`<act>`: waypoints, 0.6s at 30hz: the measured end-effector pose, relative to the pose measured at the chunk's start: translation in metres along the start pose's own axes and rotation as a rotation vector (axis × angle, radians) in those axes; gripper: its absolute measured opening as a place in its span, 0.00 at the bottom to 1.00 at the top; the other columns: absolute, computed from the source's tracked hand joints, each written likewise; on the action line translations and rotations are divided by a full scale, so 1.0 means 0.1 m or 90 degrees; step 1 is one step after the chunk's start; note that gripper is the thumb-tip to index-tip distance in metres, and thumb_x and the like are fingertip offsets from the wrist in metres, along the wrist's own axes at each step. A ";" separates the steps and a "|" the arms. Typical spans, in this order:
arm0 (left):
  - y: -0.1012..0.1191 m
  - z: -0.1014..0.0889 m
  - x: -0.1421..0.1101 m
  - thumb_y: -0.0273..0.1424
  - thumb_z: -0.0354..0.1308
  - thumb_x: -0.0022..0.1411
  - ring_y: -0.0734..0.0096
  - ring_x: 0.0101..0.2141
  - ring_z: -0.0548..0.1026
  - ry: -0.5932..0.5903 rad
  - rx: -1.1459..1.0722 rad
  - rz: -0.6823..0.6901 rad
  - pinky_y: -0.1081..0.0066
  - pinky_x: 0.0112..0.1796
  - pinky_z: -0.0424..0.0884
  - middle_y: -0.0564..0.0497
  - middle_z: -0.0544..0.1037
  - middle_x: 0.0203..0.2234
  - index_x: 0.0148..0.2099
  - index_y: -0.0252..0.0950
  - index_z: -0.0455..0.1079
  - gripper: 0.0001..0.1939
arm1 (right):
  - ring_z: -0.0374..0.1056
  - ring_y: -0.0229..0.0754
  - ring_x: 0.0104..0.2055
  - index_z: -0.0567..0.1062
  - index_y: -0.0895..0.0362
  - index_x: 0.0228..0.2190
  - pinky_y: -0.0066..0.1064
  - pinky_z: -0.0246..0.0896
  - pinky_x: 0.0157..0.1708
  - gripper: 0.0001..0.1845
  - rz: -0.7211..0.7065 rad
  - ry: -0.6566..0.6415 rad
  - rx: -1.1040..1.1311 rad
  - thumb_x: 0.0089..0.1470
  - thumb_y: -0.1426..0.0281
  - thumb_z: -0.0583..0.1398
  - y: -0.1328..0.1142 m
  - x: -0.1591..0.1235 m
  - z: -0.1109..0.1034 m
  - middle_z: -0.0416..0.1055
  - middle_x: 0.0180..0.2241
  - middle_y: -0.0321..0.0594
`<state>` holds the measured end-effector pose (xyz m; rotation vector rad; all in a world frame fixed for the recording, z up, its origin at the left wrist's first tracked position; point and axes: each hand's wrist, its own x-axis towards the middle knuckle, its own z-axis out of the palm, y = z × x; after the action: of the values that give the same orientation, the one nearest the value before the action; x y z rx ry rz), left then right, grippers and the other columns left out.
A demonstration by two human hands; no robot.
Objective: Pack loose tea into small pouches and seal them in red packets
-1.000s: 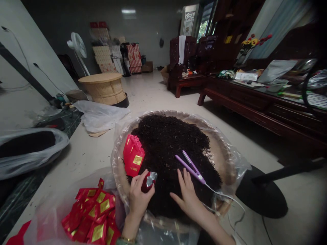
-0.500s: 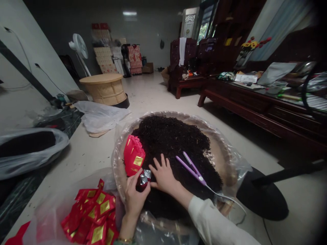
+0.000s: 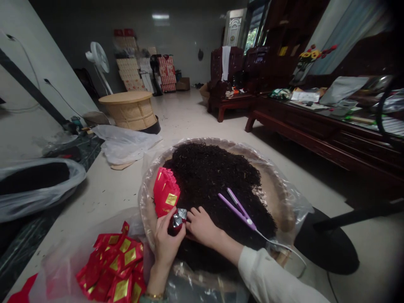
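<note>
Two hands meet at the near edge of the heaped dark tea leaves (image 3: 217, 176). The left hand (image 3: 166, 244) grips a small red packet (image 3: 175, 223) with its silvery mouth open, fingers wrapped around its body. A second ago the right hand (image 3: 202, 227) lay flat and spread on the leaves further to the right, close to the purple sealing tool (image 3: 237, 207); now it has come across to the packet's mouth, fingers curled together and dug into the leaves right beside the foil opening. To my eye that reads as scooping leaves toward the packet. Whether any pinch of leaf sits between those fingers, I cannot tell.

Counting: one packet in hand; one fanned stack of empty red packets (image 3: 166, 193) standing on the leaves just left of it; one pile of filled red-and-gold packets (image 3: 116, 269) in a clear bag at the near left, too many and too overlapped to count. One sealing tool rests on the heap, its cord trailing right. One round tray (image 3: 277, 185), lined with plastic, holds everything.
</note>
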<state>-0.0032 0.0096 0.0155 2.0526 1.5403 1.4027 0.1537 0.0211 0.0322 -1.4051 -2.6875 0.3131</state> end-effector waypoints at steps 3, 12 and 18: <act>0.00 0.00 0.00 0.31 0.60 0.55 0.62 0.37 0.77 -0.001 -0.001 -0.005 0.63 0.41 0.77 0.46 0.78 0.38 0.52 0.38 0.72 0.20 | 0.64 0.50 0.45 0.78 0.57 0.35 0.40 0.59 0.44 0.07 0.013 0.025 0.041 0.55 0.67 0.62 0.08 -0.12 -0.10 0.73 0.39 0.48; 0.12 0.13 -0.01 0.30 0.60 0.55 0.63 0.37 0.77 -0.019 -0.025 -0.004 0.63 0.41 0.76 0.47 0.78 0.38 0.52 0.39 0.72 0.21 | 0.69 0.49 0.46 0.79 0.53 0.37 0.40 0.60 0.50 0.14 0.378 0.469 0.857 0.47 0.62 0.66 0.40 -0.41 -0.17 0.77 0.38 0.39; 0.25 0.21 0.01 0.29 0.59 0.54 0.63 0.37 0.76 -0.050 -0.052 0.019 0.64 0.41 0.76 0.47 0.78 0.38 0.53 0.38 0.71 0.22 | 0.76 0.50 0.37 0.75 0.54 0.35 0.43 0.69 0.37 0.20 0.492 0.521 1.123 0.52 0.52 0.55 0.49 -0.41 -0.08 0.79 0.35 0.43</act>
<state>0.0284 0.0069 0.0212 2.0640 1.4034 1.3543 0.2177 0.0152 0.0300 -1.1771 -0.4673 1.2695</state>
